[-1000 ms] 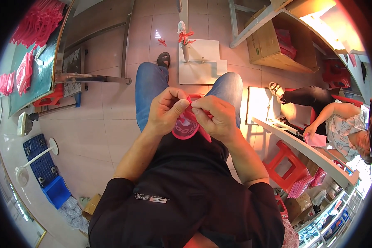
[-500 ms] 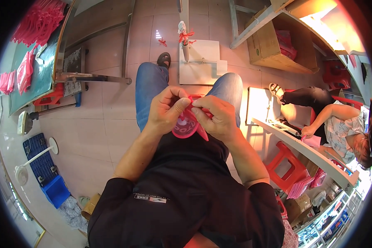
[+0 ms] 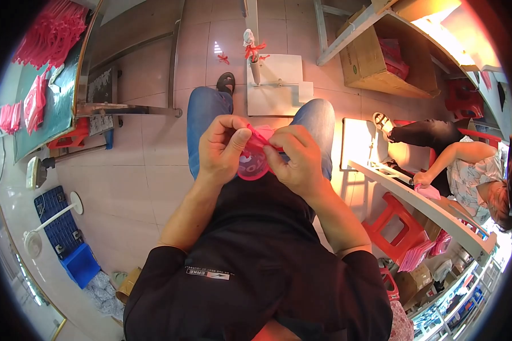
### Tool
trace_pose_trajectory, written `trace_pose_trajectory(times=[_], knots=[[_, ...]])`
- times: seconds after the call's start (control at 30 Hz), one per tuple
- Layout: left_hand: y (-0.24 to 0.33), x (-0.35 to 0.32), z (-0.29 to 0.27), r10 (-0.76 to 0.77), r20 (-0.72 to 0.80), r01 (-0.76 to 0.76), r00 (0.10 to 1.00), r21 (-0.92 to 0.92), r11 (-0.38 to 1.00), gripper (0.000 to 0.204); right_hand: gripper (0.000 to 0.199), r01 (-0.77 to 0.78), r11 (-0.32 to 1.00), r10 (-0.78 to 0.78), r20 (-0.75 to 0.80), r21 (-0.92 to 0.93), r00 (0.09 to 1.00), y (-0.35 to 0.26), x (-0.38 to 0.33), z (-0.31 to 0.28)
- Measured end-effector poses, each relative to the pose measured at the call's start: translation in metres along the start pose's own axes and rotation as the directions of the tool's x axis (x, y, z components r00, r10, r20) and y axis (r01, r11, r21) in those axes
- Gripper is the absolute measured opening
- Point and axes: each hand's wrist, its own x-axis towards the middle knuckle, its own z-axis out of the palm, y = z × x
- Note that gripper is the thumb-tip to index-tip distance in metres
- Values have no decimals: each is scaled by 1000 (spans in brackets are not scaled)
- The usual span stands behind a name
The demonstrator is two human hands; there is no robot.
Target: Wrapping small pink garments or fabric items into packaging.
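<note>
Between my hands, above my lap, hangs a small pink pouch-like piece (image 3: 252,167) with a rounded see-through panel and pale lettering; its exact kind is unclear. My left hand (image 3: 224,149) pinches its upper left edge between thumb and fingers. On the other side my right hand (image 3: 297,159) grips the upper right edge, thumb against the bent fingers. The pink edge is stretched between the two grips. My fingers hide part of the piece.
Pink pieces (image 3: 52,34) lie heaped on the green-topped table (image 3: 57,108) at left. A cardboard box (image 3: 361,62) holding pink items stands far right. At right, a person (image 3: 466,153) sits by a white beam (image 3: 432,202), near a red stool (image 3: 393,224). A white pedal plate (image 3: 276,99) lies ahead.
My hands have moved slightly apart, opening out the pink piece's upper edge. Its rounded panel has risen a little, and the strip that hung below my right hand no longer shows there.
</note>
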Motion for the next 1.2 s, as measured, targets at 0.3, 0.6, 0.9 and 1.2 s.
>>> trace_pose_trajectory(times=[0.3,0.6,0.9,1.2], knots=[[-2,-4,1,80,26,-80,996,32,996,12,19,62,994,-63,-7,-84,998,-6,5,-6],[-3,-6,2,30,81,-30,996,-1,1000,12,23,131,991,-130,-70,10,989,-4,5,0],[-6,-7,4,27,92,-32,995,47,998,13,22,-33,992,38,-44,118,998,-2,-1,0],[-3,-8,9,82,44,-84,996,42,996,13,23,113,980,-132,-117,-162,984,-3,0,0]])
